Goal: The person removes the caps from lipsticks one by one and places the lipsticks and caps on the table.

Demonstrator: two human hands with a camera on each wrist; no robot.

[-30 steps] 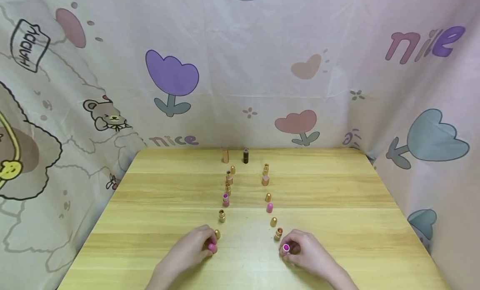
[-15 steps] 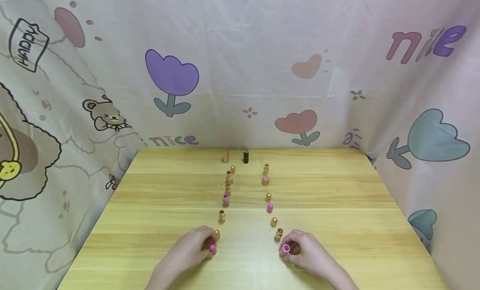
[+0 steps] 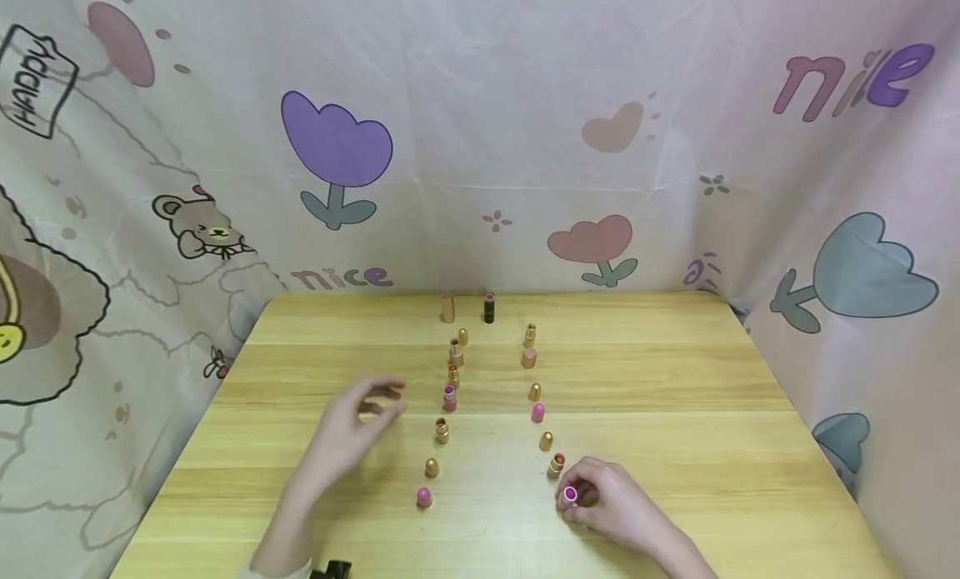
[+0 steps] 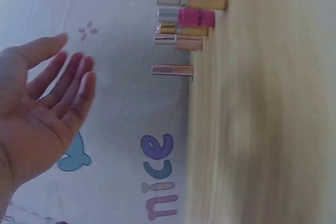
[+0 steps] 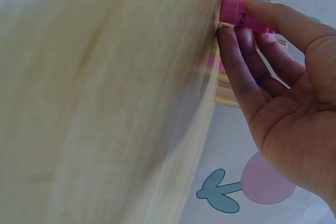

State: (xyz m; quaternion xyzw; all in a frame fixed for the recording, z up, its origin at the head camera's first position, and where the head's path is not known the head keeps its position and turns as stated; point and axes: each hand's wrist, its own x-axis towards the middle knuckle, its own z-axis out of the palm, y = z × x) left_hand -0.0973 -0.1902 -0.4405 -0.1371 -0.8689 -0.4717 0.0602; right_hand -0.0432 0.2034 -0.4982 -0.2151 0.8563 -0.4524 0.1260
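My left hand [image 3: 347,433] is raised left of the left row of lipsticks, its fingers loosely spread and holding nothing; in the left wrist view its palm and relaxed fingers show. A pink cap [image 3: 424,497] stands at the near end of that row, with a gold cap [image 3: 432,468] just behind it. My right hand [image 3: 613,502] pinches an uncapped pink lipstick [image 5: 231,12] between thumb and fingers, upright at the near end of the right row. Beside its fingertips stands an uncapped gold lipstick [image 3: 557,466].
The left row continues with a gold lipstick [image 3: 442,431], a pink lipstick [image 3: 450,399] and others behind. In the right row stand a gold cap [image 3: 546,441] and a pink cap [image 3: 537,412]. A black tube [image 3: 489,309] stands near the table's back edge, before a printed curtain [image 3: 465,146].
My left hand has let go of the pink cap, leaving it standing, and has lifted away up and left. My right hand stays on the pink lipstick. The head view has shifted slightly.
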